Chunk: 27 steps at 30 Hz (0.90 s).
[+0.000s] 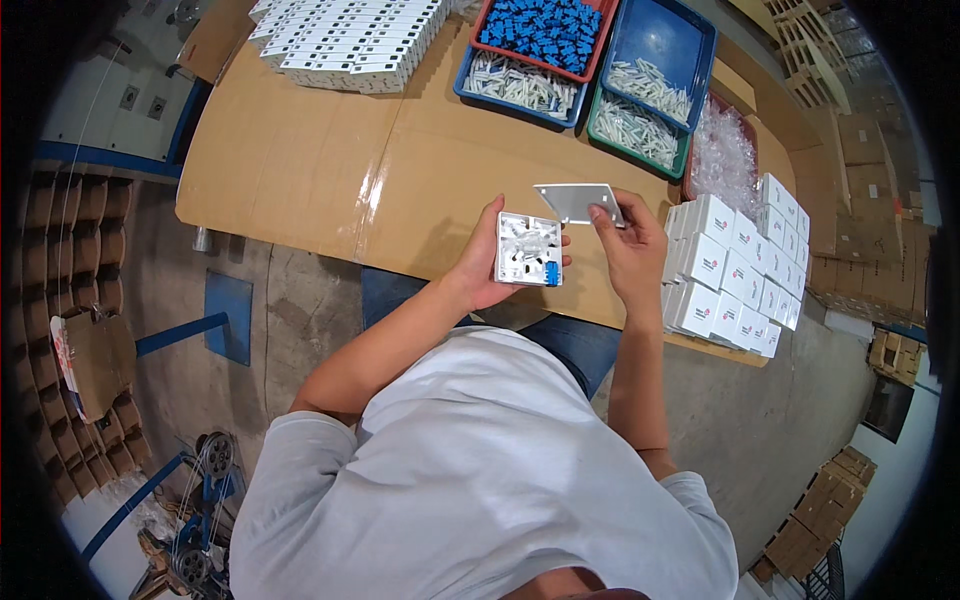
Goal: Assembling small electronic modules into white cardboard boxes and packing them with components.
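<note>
One table point(300, 180), topped with brown cardboard, is spread across the upper half, from 11 to 2 o'clock of the view's middle. Two big piles of white boxes are borne on it: a flat-topped pile point(350, 45) at 11 o'clock and a stepped pile point(720, 270) at 3 o'clock. Between them, four trays are set at the far side. At about 12 o'clock a red tray point(530, 65), filled with blue pieces point(545, 28), is rested on a blue tray point(515, 110) of slim white pieces. At 1 o'clock another blue tray point(655, 35) is stacked on a green tray point(635, 158), both part-filled with slim pale pieces. Clear plastic bags point(722, 150) are heaped at 2 o'clock.

Near the middle, the open white base point(507, 262) is cradled by the left hand point(480, 265), with the thumb at its 9 o'clock side and fingertips wrapped past its 3 o'clock edge. A thin white lid point(573, 203) is pinched, tilted, between thumb and fingers of the right hand point(635, 245); it is held apart from the base, at 1 o'clock. Inside the base, a clear packet point(530, 243) is seen, its contents too small to tell, and a small blue block point(552, 273) is seated at 5 o'clock.
</note>
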Motion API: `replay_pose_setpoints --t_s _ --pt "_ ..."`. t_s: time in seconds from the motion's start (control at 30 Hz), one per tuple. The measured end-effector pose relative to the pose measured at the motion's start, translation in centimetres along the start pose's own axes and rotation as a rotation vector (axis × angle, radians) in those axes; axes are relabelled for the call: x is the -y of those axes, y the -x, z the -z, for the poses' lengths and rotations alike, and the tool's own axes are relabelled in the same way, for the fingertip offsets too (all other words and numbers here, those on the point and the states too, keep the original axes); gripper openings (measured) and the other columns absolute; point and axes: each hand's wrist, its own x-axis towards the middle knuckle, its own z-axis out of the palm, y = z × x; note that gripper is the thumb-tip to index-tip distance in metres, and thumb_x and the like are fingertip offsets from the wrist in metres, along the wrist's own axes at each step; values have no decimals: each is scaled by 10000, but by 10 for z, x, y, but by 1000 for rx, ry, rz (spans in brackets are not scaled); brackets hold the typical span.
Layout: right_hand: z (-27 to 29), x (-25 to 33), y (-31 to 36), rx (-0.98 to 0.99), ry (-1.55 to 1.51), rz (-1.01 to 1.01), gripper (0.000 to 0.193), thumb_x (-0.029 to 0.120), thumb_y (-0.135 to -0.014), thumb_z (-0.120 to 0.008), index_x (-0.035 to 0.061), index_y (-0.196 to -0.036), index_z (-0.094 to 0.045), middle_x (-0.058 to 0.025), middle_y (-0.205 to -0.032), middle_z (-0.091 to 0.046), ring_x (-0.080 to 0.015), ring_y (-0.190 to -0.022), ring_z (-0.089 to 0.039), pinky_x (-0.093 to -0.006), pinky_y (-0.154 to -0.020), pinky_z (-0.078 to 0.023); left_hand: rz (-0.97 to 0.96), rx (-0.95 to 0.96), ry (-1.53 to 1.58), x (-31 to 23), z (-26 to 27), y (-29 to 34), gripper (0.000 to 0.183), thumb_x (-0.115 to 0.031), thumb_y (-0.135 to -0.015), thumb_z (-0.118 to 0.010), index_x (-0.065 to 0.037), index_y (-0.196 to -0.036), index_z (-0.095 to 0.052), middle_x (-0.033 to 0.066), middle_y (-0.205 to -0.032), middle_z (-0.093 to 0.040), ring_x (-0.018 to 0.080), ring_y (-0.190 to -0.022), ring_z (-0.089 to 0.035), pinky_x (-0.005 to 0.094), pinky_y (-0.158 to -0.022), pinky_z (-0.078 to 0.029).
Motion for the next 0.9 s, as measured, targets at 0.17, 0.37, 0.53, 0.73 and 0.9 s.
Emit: replay_pose_setpoints --t_s 0.17,0.37,0.53,0.73,0.9 --pt "-4 21 -6 147 352 152 244 5 -946 -624 2 -1183 -685 -118 -1050 -747 -188 -980 -721 -310 -857 -549 69 42 128 -4 2 5 816 -680 -1012 -267 -14 -1430 -482 239 -1320 -612 428 -1143 -640 633 -1003 -484" --pt "-10 32 -9 288 359 172 273 -4 -920 -607 15 -1169 -716 -155 -1053 -750 -232 -937 -743 -333 -828 -575 2 101 103 0 -4 5 782 -718 -1004 -282 -100 -1440 -484 234 -1354 -582 422 -1185 -613 654 -1021 -475" --pt "-17 33 -6 314 291 60 260 23 -922 -617 14 -1158 -724 -166 -1017 -753 -248 -866 -748 -335 -786 -585 -58 118 101 -1 -10 8 763 -696 -1015 -277 -88 -1430 -479 190 -1365 -584 384 -1213 -603 647 -1050 -466" --pt "-16 32 -12 401 342 91 240 106 -941 -668 17 -1154 -732 -177 -960 -753 -255 -807 -746 -324 -728 -573 -72 122 122 0 -5 5 743 -682 -1016 -315 -83 -1431 -461 169 -1382 -569 362 -1243 -588 637 -1065 -463" --pt "-18 28 -13 369 323 99 237 104 -942 -670 22 -1155 -735 -175 -926 -755 -252 -779 -747 -315 -695 -556 -87 133 115 2 -2 3 737 -683 -1012 -334 -82 -1419 -462 177 -1374 -568 370 -1242 -585 634 -1063 -466"
